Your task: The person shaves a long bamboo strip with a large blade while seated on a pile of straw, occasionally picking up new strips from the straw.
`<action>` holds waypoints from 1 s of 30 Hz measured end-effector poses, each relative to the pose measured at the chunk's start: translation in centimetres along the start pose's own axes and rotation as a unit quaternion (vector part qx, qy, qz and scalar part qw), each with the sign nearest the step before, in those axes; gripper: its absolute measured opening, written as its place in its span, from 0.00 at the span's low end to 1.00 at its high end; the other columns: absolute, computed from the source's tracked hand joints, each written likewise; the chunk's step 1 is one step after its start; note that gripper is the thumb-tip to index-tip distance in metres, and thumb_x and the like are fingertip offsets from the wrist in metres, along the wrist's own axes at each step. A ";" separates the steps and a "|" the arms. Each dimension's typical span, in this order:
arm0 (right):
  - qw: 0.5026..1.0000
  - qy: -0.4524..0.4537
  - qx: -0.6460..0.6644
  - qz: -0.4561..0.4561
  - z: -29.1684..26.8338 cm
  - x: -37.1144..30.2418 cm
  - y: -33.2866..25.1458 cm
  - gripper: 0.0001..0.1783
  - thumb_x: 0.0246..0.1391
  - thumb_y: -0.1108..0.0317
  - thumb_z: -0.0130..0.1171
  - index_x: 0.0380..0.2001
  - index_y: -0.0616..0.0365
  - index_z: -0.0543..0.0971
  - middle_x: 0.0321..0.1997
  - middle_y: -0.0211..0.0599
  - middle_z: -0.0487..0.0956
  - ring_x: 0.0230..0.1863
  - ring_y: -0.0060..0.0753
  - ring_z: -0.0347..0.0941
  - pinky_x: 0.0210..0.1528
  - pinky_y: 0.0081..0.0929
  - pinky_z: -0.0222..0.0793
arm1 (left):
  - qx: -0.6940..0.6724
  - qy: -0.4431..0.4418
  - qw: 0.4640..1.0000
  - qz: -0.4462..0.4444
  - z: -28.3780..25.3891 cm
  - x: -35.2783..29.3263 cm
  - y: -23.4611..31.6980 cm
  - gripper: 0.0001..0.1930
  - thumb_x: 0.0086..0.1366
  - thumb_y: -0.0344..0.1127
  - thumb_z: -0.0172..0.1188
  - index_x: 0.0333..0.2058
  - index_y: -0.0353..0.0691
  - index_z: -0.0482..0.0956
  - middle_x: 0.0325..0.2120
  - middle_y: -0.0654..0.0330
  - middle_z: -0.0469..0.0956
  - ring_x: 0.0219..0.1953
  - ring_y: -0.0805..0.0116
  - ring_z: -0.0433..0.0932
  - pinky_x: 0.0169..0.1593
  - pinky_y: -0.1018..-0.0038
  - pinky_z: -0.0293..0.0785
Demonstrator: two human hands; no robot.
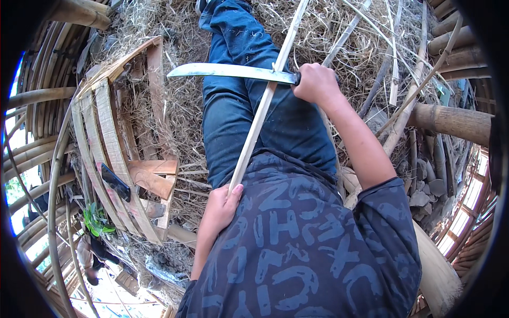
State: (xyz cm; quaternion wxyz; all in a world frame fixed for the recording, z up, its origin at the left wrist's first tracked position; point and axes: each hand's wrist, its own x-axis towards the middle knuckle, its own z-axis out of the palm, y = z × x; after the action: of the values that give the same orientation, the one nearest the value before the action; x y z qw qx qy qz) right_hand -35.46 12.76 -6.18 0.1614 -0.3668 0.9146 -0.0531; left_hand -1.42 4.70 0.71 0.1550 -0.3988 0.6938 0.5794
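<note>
In my right hand (316, 85) is the dark handle of a machete (228, 71), its long, curved blade pointing left above my thighs. A pale bamboo strip (260, 116) runs slantwise from my waist up past my legs. The blade crosses this strip close to the handle, and a small sliver (274, 67) stands up at the crossing. My left hand (222, 204) is closed around the strip's lower end by my waist, thumb lying along it. Jeans-clad legs (228, 116) stretch out beneath the strip and blade.
A wooden crate (114, 138) of slats stands at the left, with a dark phone (115, 182) on it. Dry straw (180, 106) covers the ground. Bamboo poles (450, 123) and strips (395, 69) lie at the right. Another person (93, 254) is at the lower left, beyond bamboo bars.
</note>
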 end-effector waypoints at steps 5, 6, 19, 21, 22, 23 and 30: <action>0.999 -0.028 -0.018 0.003 -0.6 0.4 0.7 0.16 0.36 0.62 0.60 0.28 0.62 0.83 0.32 0.52 0.83 0.38 0.52 0.81 0.44 0.41 0.78 | 0.011 -0.004 1.000 -0.025 -0.2 -0.3 -0.1 0.21 0.71 0.43 0.51 0.27 0.29 0.74 0.14 0.59 0.69 0.19 0.72 0.65 0.26 0.70 0.64; 0.999 -0.026 -0.020 0.016 -0.6 0.5 1.1 0.16 0.37 0.62 0.60 0.29 0.61 0.83 0.33 0.52 0.83 0.38 0.52 0.81 0.44 0.42 0.78 | 0.010 -0.003 1.000 -0.024 -0.3 -0.3 -0.1 0.21 0.71 0.44 0.51 0.28 0.29 0.74 0.14 0.59 0.69 0.19 0.72 0.65 0.26 0.69 0.64; 0.998 -0.010 -0.026 0.063 -0.8 1.9 3.4 0.16 0.40 0.60 0.60 0.30 0.60 0.83 0.35 0.52 0.83 0.40 0.51 0.81 0.47 0.42 0.76 | 0.014 -0.003 0.999 -0.033 -0.6 -1.0 0.0 0.22 0.71 0.44 0.51 0.27 0.28 0.74 0.13 0.58 0.68 0.19 0.71 0.65 0.26 0.69 0.64; 0.995 0.007 -0.044 0.092 -1.2 2.5 5.1 0.16 0.43 0.60 0.59 0.30 0.60 0.83 0.36 0.52 0.83 0.41 0.52 0.81 0.48 0.43 0.76 | 0.020 0.002 1.000 -0.016 -0.5 -1.3 0.2 0.21 0.71 0.44 0.51 0.27 0.28 0.74 0.13 0.58 0.68 0.19 0.72 0.66 0.26 0.69 0.65; 0.994 0.009 -0.055 0.097 -1.5 2.8 5.9 0.16 0.43 0.60 0.59 0.31 0.61 0.83 0.37 0.53 0.82 0.42 0.52 0.81 0.48 0.43 0.75 | 0.020 0.003 1.000 -0.015 -0.5 -1.4 -0.1 0.21 0.71 0.44 0.51 0.27 0.28 0.74 0.13 0.58 0.68 0.19 0.72 0.66 0.26 0.69 0.65; 0.992 0.009 -0.053 0.114 -1.9 3.1 6.4 0.16 0.43 0.60 0.59 0.32 0.61 0.83 0.37 0.54 0.82 0.42 0.52 0.81 0.49 0.43 0.75 | 0.014 -0.007 1.000 -0.023 -0.6 -1.5 -0.7 0.21 0.71 0.44 0.51 0.27 0.29 0.74 0.13 0.59 0.68 0.19 0.73 0.66 0.26 0.70 0.65; 0.994 0.004 -0.035 0.103 -1.9 2.1 4.0 0.18 0.43 0.59 0.62 0.32 0.64 0.82 0.36 0.55 0.82 0.41 0.51 0.81 0.46 0.43 0.77 | -0.037 -0.030 0.997 -0.065 -2.5 -1.3 -1.7 0.21 0.71 0.45 0.52 0.25 0.34 0.72 0.15 0.68 0.67 0.19 0.81 0.64 0.25 0.78 0.63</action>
State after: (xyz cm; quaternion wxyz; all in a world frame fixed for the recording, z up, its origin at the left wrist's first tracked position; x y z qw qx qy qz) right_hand -40.10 14.20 -5.83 0.1489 -0.2759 0.9496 -0.0054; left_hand 1.32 2.82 1.15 0.1983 -0.4313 0.6392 0.6050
